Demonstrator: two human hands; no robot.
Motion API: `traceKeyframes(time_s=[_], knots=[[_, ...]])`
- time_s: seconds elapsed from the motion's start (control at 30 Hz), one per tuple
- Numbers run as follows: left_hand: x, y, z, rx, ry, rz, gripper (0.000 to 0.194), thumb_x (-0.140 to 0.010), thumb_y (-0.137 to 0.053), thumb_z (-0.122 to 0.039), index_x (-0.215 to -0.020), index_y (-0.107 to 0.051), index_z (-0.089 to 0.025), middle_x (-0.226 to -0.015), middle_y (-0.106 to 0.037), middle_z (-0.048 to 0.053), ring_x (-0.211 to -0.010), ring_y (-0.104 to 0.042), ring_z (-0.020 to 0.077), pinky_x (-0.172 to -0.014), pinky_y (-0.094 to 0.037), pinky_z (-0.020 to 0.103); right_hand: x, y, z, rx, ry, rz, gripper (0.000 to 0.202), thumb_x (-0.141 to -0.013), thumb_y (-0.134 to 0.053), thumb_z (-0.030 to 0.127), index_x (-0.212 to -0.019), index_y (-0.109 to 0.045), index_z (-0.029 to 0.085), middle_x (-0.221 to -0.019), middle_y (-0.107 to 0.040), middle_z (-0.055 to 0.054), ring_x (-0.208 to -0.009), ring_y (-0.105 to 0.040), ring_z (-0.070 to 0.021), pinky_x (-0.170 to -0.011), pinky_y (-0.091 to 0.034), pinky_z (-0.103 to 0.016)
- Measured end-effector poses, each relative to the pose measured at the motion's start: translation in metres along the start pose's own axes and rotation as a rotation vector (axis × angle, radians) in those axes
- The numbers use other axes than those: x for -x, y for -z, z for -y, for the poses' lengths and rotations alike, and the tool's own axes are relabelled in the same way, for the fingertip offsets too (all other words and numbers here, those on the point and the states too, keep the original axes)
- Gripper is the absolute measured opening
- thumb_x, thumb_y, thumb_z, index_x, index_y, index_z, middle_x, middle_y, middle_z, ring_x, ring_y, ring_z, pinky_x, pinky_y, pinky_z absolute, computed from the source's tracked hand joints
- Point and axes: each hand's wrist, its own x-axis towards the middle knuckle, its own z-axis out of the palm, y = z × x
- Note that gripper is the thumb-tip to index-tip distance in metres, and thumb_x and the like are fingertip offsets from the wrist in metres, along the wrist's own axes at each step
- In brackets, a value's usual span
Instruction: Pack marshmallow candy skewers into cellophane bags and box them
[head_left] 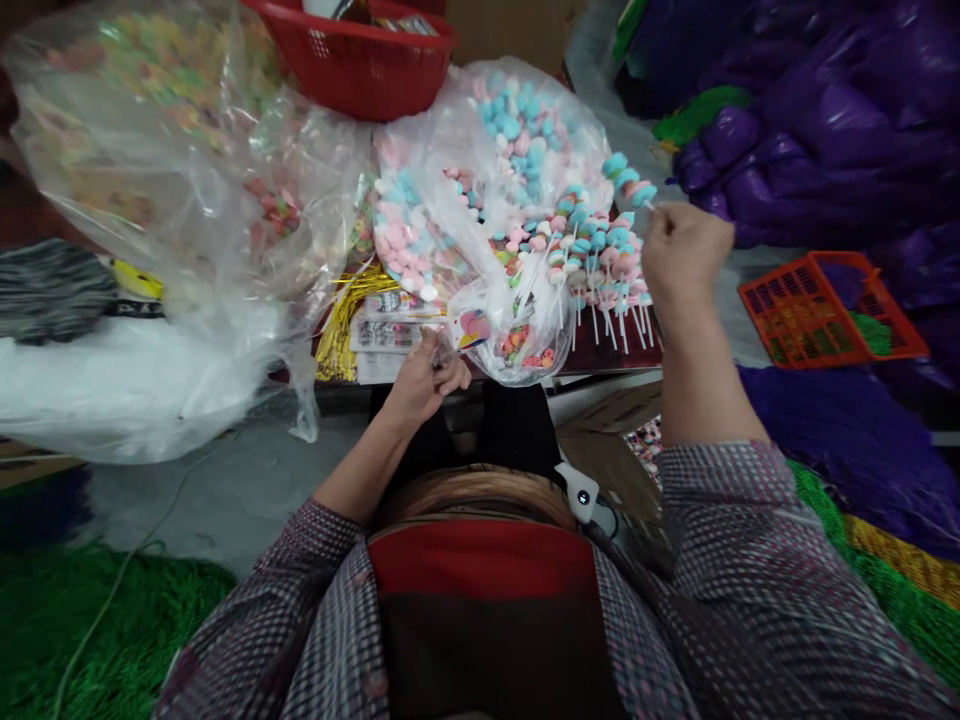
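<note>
Black label (pixel 140 304) at left reading "PA", candy skewer (pixel 628 184) at upper right, long axis diagonal, tip toward upper left, clenched in right hand (pixel 686 255), left hand (pixel 429 382) curled at center, contents indeterminable

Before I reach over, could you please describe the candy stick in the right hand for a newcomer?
Left of the purple plastic pile is the right hand. The candy stick juts from its grip, blue and pink pieces to the upper left; the clustered candy sticks below are unheld.
</note>
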Motion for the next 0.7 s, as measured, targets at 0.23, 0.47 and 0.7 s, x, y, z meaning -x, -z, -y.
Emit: traceKeyframes(time_s=[0.23, 0.47, 0.7], knots=[[-0.006, 0.01, 0.002, 0.001, -0.037, 0.024, 0.072, -0.088, -0.053, -0.077, -0.05, -0.029, -0.021, -0.039, -0.018, -0.01, -0.034, -0.024, 0.0046, -0.05, -0.047, 0.026, 0.102, 0.008, 0.018, -0.349, -0.02, -0.043, 0.026, -0.086, -0.074, 0.051, -0.095, -0.083, 0.029, -0.069, -0.071, 0.001, -0.058, -0.061, -0.0128, -0.058, -0.051, -0.031], [-0.005, 0.008, 0.001, -0.045, -0.017, 0.007, 0.069, -0.088, -0.054, -0.076, -0.052, -0.032, -0.022, -0.039, -0.019, -0.01, -0.034, -0.023, 0.0047, -0.05, -0.046, 0.026, 0.134, 0.008, 0.024, -0.374, -0.005, 0.03, 0.012, -0.085, -0.076, 0.043, -0.092, -0.084, 0.036, -0.089, -0.082, -0.002, -0.076, -0.075, -0.0185, -0.073, -0.062, -0.036], [-0.004, 0.015, 0.007, -0.092, -0.045, 0.093, 0.069, -0.086, -0.055, -0.078, -0.051, -0.037, -0.022, -0.039, -0.019, -0.011, -0.033, -0.025, 0.0043, -0.05, -0.048, 0.027, 0.14, 0.01, 0.018, -0.341, 0.042, 0.091, 0.012, -0.086, -0.075, 0.034, -0.094, -0.084, 0.037, -0.091, -0.083, 0.0, -0.078, -0.076, -0.0169, -0.074, -0.062, -0.033]])
